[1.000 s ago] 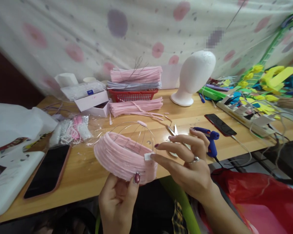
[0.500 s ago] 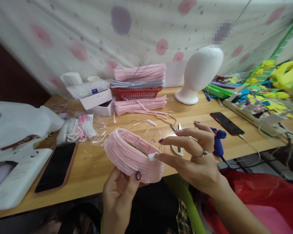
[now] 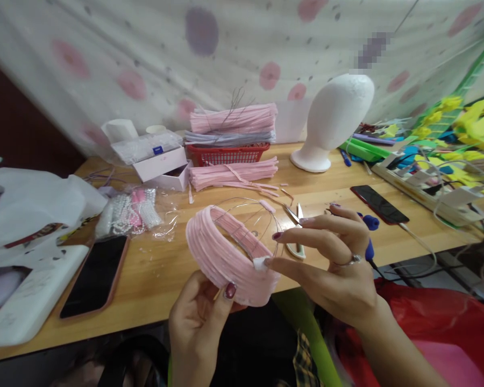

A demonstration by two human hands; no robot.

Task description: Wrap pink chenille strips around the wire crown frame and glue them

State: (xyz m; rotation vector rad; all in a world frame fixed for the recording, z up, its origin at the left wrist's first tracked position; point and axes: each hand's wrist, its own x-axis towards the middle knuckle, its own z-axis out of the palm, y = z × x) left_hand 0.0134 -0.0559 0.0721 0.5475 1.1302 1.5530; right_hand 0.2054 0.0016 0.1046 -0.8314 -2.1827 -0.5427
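Observation:
My left hand [image 3: 201, 317] grips a wide, ribbed pink band [image 3: 221, 258] from below, its thumb pressed on the outside. Fine bare wires arch over the band's opening, with a small pink piece [image 3: 267, 206] on top. At the right part of the rim sits a small white piece [image 3: 260, 263]. A digit of my right hand [image 3: 326, 263] presses on that white piece, while another fingertip is by the wires and the remaining fingers are spread. Whether a finger backs the piece from inside the band is hidden. Scissors [image 3: 296, 250] lie on the table behind the right fingers.
Pink fuzzy stems [image 3: 234, 173] lie before a red basket [image 3: 229, 155]. A white foam head [image 3: 339, 121] stands behind. Phones [image 3: 99, 274] [image 3: 379, 204] flank the work, with a power strip [image 3: 419, 193], a blue glue gun [image 3: 370, 223] and bagged beads [image 3: 129, 212].
The pink band has moved a little to the right and tilted slightly, and my right hand has moved right with it. The view has shifted slightly. Both hands keep their contact.

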